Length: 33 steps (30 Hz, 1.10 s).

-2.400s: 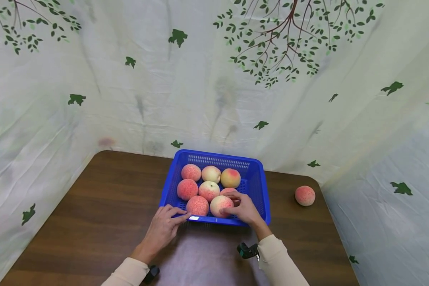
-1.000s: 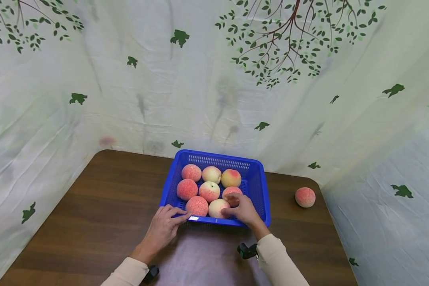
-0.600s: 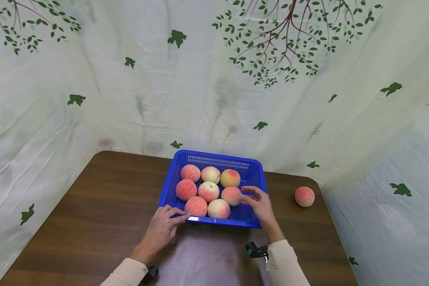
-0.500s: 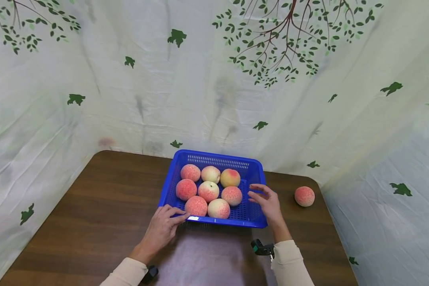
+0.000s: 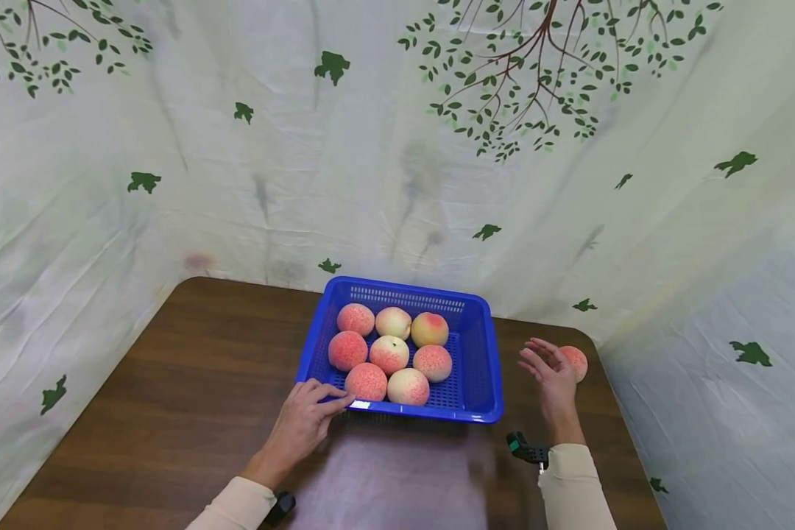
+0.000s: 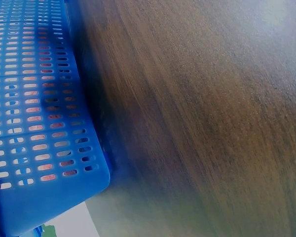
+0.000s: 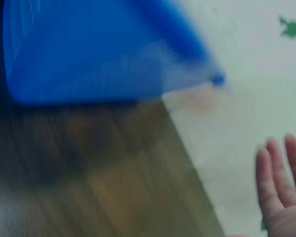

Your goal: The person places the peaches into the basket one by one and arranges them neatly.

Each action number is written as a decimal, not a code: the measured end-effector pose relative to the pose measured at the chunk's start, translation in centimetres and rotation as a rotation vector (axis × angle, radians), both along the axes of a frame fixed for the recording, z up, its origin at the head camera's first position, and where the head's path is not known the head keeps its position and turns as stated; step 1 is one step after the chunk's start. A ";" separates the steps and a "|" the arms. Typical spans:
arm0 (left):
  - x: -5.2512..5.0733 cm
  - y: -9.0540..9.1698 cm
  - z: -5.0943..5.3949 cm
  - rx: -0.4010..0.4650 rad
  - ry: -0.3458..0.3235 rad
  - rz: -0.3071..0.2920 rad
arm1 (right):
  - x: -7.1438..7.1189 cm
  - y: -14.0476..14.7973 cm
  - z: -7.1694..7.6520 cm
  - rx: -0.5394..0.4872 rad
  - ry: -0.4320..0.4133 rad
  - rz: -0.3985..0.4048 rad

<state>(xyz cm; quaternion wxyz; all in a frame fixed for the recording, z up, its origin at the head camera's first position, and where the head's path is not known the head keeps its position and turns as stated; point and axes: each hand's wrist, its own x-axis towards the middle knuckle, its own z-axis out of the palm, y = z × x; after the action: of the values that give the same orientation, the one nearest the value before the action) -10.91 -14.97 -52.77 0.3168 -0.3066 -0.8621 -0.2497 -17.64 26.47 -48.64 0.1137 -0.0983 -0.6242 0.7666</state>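
A blue plastic basket (image 5: 473,412) stands at the middle of the brown table, with several red and cream peaches (image 5: 366,382) laid in rows inside. My left hand (image 5: 305,421) rests its fingers on the basket's near rim, at the left corner. To the right of the basket, my right hand (image 5: 551,379) is in the air with extended fingers and holds nothing. Just behind it is a single pinkish-red peach (image 5: 575,362) on the table, partly hidden by the hand. In the right wrist view, the same right hand (image 7: 283,192) shows spread fingers.
The wooden table (image 5: 172,412) reaches back to a pale curtain (image 5: 371,147) printed with branches and leaves. The curtain also hangs along both sides. Inside the basket, a strip of bare floor (image 5: 465,368) lies right of the peaches.
My right hand let go of the cream peach in the near row, touched the peach behind it, then left the basket and moved right to the lone peach. The left hand stayed put.
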 end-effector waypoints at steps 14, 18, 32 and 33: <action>0.2 0.1 0.1 0.000 -0.038 0.005 | -1.9 5.7 -3.8 0.167 0.004 -0.513; 0.1 0.0 0.2 -0.006 -0.035 0.003 | -2.2 6.6 -4.4 0.238 -0.116 -0.460; 0.0 0.0 0.1 0.002 0.029 -0.020 | -3.4 7.6 -6.2 0.436 -0.314 -0.340; 0.0 0.0 0.1 0.004 0.029 -0.022 | -3.4 7.6 -6.2 0.449 -0.328 -0.349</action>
<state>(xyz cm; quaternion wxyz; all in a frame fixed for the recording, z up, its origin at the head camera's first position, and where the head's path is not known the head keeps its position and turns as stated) -10.92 -14.95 -52.66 0.3270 -0.3192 -0.8535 -0.2504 -21.06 34.07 -54.84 0.1603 -0.2985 -0.7614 0.5527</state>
